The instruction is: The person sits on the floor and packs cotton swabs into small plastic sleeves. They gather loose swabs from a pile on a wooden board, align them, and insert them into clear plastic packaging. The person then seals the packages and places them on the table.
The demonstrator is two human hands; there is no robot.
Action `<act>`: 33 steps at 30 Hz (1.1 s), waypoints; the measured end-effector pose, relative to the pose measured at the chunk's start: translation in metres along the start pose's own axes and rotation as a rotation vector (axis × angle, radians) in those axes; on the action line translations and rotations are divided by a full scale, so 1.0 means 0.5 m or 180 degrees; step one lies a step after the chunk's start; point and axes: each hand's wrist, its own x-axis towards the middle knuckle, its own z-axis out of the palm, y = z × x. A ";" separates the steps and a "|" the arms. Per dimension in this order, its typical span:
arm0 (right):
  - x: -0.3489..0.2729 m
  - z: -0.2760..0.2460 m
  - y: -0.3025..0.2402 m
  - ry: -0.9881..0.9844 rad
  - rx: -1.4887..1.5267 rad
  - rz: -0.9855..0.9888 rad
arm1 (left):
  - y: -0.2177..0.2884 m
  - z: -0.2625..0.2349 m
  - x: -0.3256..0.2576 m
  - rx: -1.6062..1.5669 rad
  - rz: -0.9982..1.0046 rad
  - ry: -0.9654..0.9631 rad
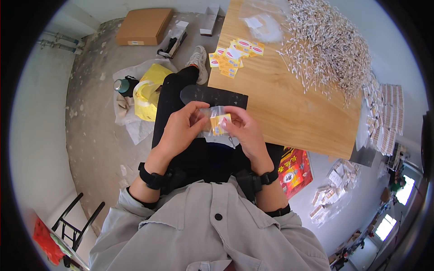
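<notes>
Above my lap, my left hand (177, 128) is closed on the left side of a small clear plastic bag (217, 109). A small yellow and white card (219, 127) shows at the bag, pinched at its right edge by the thumb of my right hand (247, 134). Whether the card lies fully inside the bag or partly against it, I cannot tell. More cards of the same kind (229, 55) lie in a loose, overlapping pile on the wooden table (271, 95), ahead and slightly right of my hands.
A big heap of cotton swabs (327, 45) covers the table's far right, beside clear plastic bags (264, 27). Packed swab bundles (386, 119) stand beyond its right edge. On the floor are a cardboard box (143, 26), a yellow bag (147, 95), a bottle (122, 85) and a black stool (74, 226).
</notes>
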 end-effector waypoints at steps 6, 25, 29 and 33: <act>0.008 -0.027 0.037 -0.0237 -0.0464 0.0023 | 0.032 0.004 -0.002 0.1012 0.1400 0.0594; 0.018 0.007 0.002 0.0238 -0.0734 -0.0067 | -0.015 -0.071 -0.006 0.1368 0.1067 0.0566; 0.030 -0.039 0.026 0.0553 -0.0767 -0.0121 | -0.075 -0.126 0.015 0.2173 0.0840 0.0776; 0.024 -0.052 0.034 0.0704 -0.0974 -0.0149 | -0.100 -0.137 0.064 0.2118 0.0870 0.0379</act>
